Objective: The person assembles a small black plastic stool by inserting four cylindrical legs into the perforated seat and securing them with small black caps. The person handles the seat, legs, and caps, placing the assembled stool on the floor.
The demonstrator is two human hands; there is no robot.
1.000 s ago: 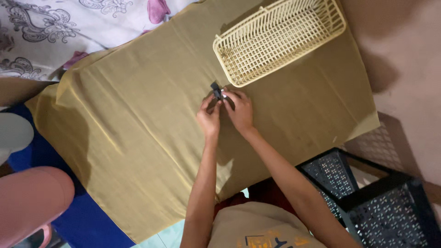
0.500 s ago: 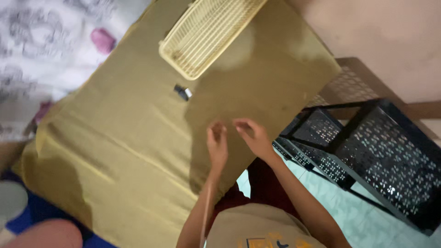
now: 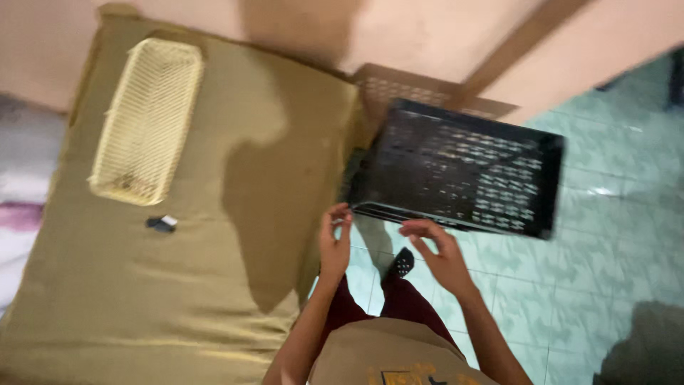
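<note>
A matt olive cloth [image 3: 214, 235] with soft creases covers the bed, a pale yellow plastic lattice basket [image 3: 146, 117] lies near its far left corner, a black perforated plastic crate [image 3: 456, 175] with a dull sheen sits beyond its right edge, over glossy green floor tiles [image 3: 605, 242].

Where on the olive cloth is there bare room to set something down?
The olive cloth is bare between the cream basket and its right edge, and in front of the small dark object. It is crowded by the black crate, where left hand and right hand hover.
</note>
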